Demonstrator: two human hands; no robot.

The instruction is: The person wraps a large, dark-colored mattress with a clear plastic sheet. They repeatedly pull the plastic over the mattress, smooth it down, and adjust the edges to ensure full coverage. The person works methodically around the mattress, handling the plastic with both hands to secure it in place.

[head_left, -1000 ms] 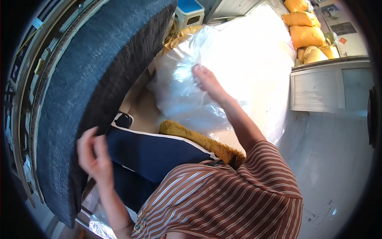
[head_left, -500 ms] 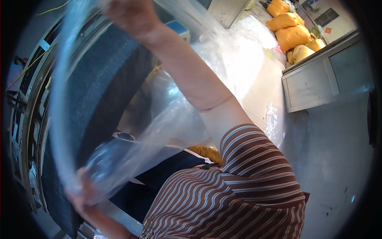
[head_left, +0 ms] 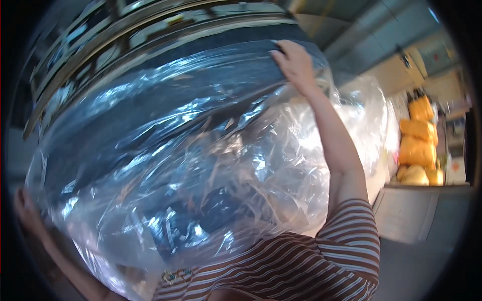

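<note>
Head view, starting at the far left edge: my left hand (head_left: 24,209) sits low against the rim of the picture, fingers curled onto the lower left edge of a large clear plastic bag (head_left: 165,165). The grip looks closed on the film, though the hand is half lost in the dark border, so I cannot tell how tightly the fingers pinch.

The bag fills most of the view between my two hands. It is stretched wide and slanted, low at the left and high at the right, crinkled and full of bright glare. Through it I see a dark grey cushion (head_left: 165,95) lying long behind the film, and lower down a dark blue shape too blurred by the plastic to name. Above the bag runs a metal rack (head_left: 150,25) with curved bars.

At the bottom centre is my striped shirt (head_left: 311,266), brown with pale lines, its short sleeve on my right arm.

Further right and high up, my right hand (head_left: 296,62) is raised, fingers folded over the top edge of the bag and closed on it.

At the far right, well apart from me, several yellow sacks (head_left: 419,143) are stacked above a grey counter (head_left: 411,213).
</note>
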